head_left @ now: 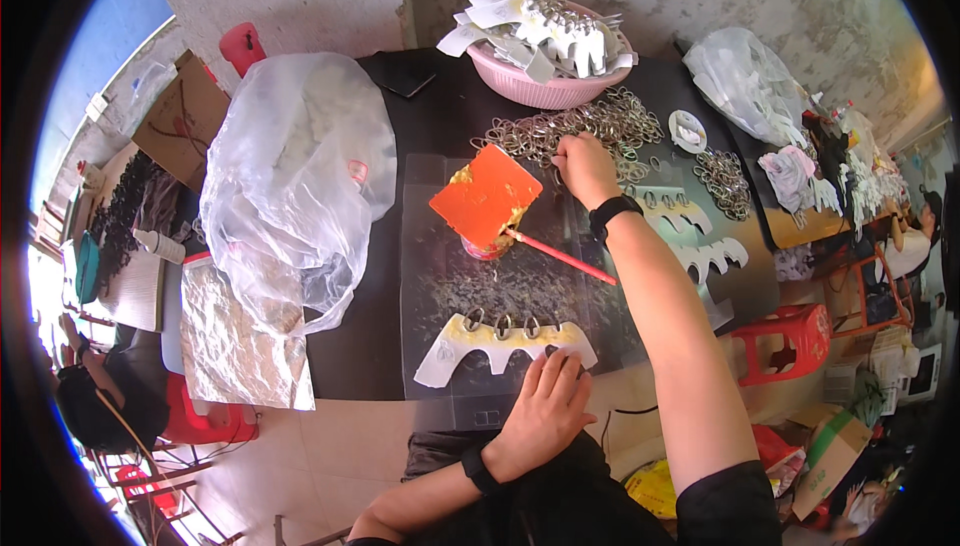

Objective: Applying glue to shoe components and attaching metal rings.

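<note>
White strip (505, 341) under left hand (549, 401), fingers extended, unclenched; right hand (588, 166), arm (672, 326) outstretched, curled at metal rings (612, 118), hold unclear.

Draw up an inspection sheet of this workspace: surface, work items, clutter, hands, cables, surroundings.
Surface: black table, clear sheet with smears.
Work items: white scalloped strip bearing three metal rings; loose ring pile; orange square with yellow residue; red stick.
Clutter: translucent bag; pink basket heaped with pale pieces.
Hands: left hand on the strip's lower edge; right hand at the ring pile, grip unclear.
Cables: thin dark cord below table edge.
Surroundings: red stool right; person far left.
</note>
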`<state>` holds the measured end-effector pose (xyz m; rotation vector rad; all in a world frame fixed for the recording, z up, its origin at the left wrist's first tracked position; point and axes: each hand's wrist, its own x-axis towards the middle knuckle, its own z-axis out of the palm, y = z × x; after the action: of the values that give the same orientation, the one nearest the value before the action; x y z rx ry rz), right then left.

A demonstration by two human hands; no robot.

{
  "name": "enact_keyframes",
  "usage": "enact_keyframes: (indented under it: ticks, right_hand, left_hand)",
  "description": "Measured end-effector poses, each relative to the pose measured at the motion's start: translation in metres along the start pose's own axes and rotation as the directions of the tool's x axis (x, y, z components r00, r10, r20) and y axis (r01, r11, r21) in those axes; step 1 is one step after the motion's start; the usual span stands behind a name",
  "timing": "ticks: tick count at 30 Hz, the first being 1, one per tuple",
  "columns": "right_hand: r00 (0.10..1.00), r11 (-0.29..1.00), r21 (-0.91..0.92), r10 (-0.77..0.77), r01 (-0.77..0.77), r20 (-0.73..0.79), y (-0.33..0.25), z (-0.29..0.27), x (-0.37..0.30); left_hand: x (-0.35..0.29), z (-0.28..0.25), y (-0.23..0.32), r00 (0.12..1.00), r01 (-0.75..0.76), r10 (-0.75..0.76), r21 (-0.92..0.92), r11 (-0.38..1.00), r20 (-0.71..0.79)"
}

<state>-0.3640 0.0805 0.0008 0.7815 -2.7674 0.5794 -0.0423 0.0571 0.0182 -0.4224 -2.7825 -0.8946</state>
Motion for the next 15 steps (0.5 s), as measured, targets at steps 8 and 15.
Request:
enact_keyframes:
  ticks: [8,15]
  right_hand:
    - [0.983,0.984,0.010,-0.180,0.179,0.026,0.005,0.001,0.003]
    - [0.998,1.000,0.005,-0.009,0.009,-0.054,0.026,-0.021,0.006]
  left_hand:
    - [-0.002,0.000,0.001,1.000,-0.014,0.014,0.010,1.000,0.013]
    - [-0.003,0.006,0.004,0.999,-0.042,0.042,0.024,0.999,0.002]
